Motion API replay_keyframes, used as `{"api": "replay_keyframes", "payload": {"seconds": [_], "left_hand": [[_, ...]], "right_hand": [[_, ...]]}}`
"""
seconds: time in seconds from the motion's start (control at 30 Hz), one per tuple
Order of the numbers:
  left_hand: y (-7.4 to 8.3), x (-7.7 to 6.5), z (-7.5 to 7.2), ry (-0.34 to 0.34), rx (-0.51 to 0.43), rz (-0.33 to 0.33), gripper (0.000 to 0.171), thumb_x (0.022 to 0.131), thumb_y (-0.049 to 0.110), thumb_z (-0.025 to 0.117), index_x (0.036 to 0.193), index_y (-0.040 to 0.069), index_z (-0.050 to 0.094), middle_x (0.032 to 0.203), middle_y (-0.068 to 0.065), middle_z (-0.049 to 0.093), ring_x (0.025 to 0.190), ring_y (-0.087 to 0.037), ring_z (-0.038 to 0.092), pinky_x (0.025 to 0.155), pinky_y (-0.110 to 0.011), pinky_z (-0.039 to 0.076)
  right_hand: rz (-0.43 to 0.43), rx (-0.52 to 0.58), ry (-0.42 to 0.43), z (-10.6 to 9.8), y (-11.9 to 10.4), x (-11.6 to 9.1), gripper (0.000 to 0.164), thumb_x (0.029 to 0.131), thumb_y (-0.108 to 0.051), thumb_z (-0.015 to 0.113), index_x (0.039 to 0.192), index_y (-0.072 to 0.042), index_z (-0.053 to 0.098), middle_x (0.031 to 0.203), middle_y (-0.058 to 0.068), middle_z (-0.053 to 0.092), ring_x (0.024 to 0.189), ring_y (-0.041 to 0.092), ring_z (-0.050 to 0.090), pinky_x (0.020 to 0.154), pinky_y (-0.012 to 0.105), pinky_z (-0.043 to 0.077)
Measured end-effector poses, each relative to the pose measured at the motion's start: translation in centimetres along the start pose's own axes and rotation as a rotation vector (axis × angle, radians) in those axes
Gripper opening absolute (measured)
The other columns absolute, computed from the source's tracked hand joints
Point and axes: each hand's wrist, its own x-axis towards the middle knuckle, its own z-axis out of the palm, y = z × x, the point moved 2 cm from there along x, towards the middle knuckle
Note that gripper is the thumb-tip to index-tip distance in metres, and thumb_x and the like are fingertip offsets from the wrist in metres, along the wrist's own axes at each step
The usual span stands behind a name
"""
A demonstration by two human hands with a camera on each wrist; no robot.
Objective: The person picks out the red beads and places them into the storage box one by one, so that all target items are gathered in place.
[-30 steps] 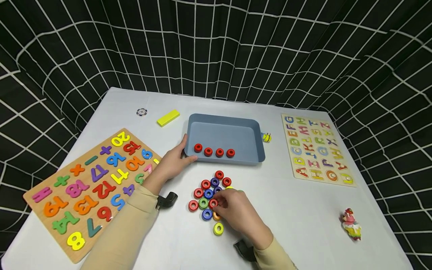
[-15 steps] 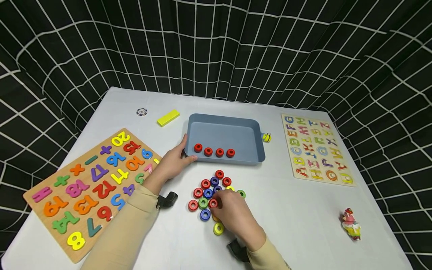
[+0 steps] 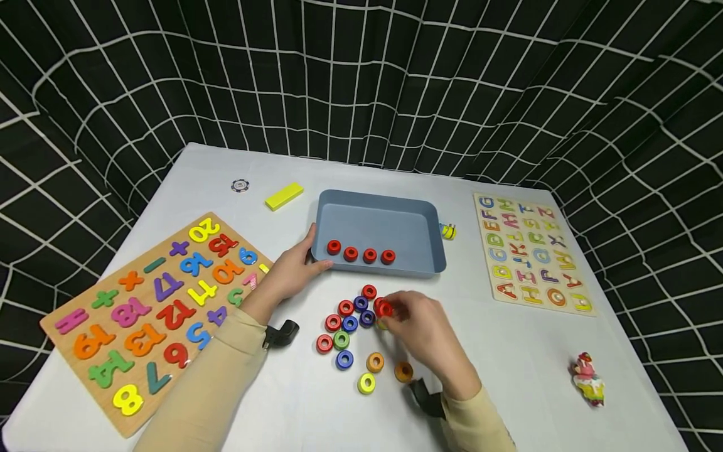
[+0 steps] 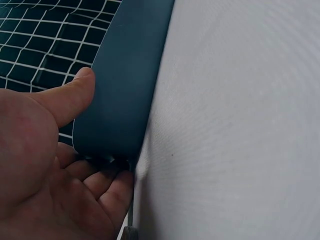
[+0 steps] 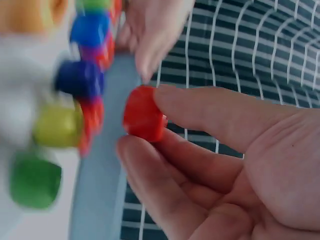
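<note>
My left hand (image 3: 290, 273) holds the front left corner of a blue-grey tray (image 3: 384, 199). In the left wrist view its thumb lies against the tray's wall and the other fingers curl about the corner. Inside the tray, several red ring beads (image 3: 369, 255) line up along the front side. My right hand (image 3: 429, 333) pinches another red ring bead (image 5: 144, 114) between thumb and fingers, above the loose beads in front of the tray. Those include red (image 3: 324, 343), purple (image 3: 367, 319), blue (image 3: 344, 360), green (image 3: 341, 340), orange (image 3: 375, 362) and yellow beads (image 3: 366, 383).
A wooden number board (image 3: 186, 245) lies at left, partly under the left arm. An alphabet board (image 3: 486, 251) is at right. Around the tray are a yellow block (image 3: 284, 196), a poker chip (image 3: 240, 185) and a small striped toy (image 3: 449, 231). A figurine (image 3: 589, 380) lies front right.
My right hand has picked a red bead out of the group and moved it up, away from me and to the right. A second orange bead shows near the right wrist. The left hand keeps its hold.
</note>
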Motion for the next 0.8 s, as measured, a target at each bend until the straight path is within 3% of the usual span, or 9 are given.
{"api": "replay_keyframes", "payload": {"seconds": [0.13,0.27,0.5,0.8], "left_hand": [[0.0,0.0,-0.1,0.005,0.001,-0.001,0.089,0.092,0.046,0.06,0.156,0.029,0.001,0.161,-0.004,0.019,0.149,-0.028,0.019,0.12,-0.05,0.02],[0.0,0.0,0.0,0.001,-0.004,-0.001,0.089,0.092,0.046,0.06,0.156,0.028,0.001,0.161,-0.004,0.018,0.148,-0.029,0.02,0.12,-0.051,0.019],[0.1,-0.1,0.0,0.003,-0.012,-0.005,0.089,0.091,0.045,0.061,0.156,0.029,0.003,0.161,-0.004,0.02,0.148,-0.029,0.02,0.12,-0.05,0.019],[0.1,0.0,0.0,0.012,0.007,0.006,0.089,0.091,0.045,0.062,0.156,0.027,0.003,0.16,-0.007,0.023,0.147,-0.031,0.023,0.119,-0.052,0.021]], "right_hand": [[-0.013,-0.001,0.107,-2.4,1.5,3.2,0.031,0.083,-0.014,0.074,0.113,-0.008,0.069,0.096,0.006,0.071,0.085,0.017,0.065,0.074,0.033,0.055],[-0.039,-0.021,0.148,-3.6,2.8,6.6,0.03,0.086,-0.016,0.07,0.114,-0.005,0.067,0.099,0.01,0.071,0.088,0.022,0.065,0.074,0.036,0.054],[-0.029,-0.059,0.108,-3.2,3.4,10.7,0.032,0.088,-0.018,0.067,0.116,-0.003,0.066,0.106,0.013,0.069,0.095,0.026,0.063,0.082,0.041,0.053],[-0.066,-0.072,0.03,-1.4,1.7,13.0,0.04,0.089,-0.022,0.068,0.125,-0.004,0.063,0.116,0.013,0.068,0.102,0.025,0.065,0.086,0.041,0.055]]}}
